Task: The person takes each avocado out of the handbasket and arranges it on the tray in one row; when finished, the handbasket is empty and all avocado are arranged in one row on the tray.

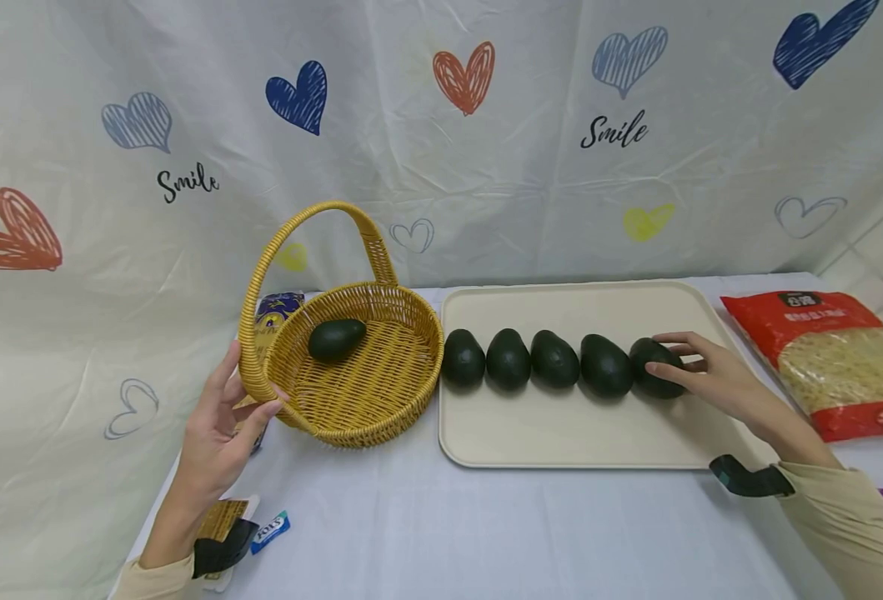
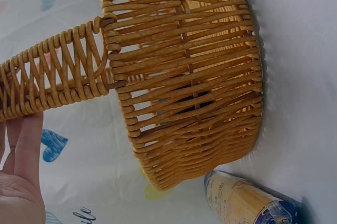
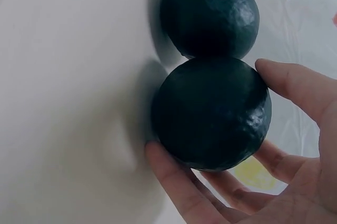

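A yellow wicker basket (image 1: 366, 379) stands left of the tray with one dark green avocado (image 1: 336, 340) inside. My left hand (image 1: 219, 437) holds the near left side of the basket's arched handle (image 1: 261, 292), thumb in front and fingers behind. Several dark avocados (image 1: 555, 360) form a row on a cream tray (image 1: 561, 437). At the row's right end, my right hand (image 1: 714, 379) grips the last avocado (image 1: 654, 357) between thumb and fingers. The right wrist view shows that avocado (image 3: 210, 113) against its neighbour (image 3: 210, 16), the fingertips around its sides.
Right of the tray lies a red bag of pasta (image 1: 839, 358). A blue-and-yellow package (image 1: 279, 310) is partly hidden behind the basket. Near my left wrist are a small blue wrapper (image 1: 270, 532) and a brown-and-white packet (image 1: 223, 521). A heart-printed sheet (image 1: 486, 167) hangs behind.
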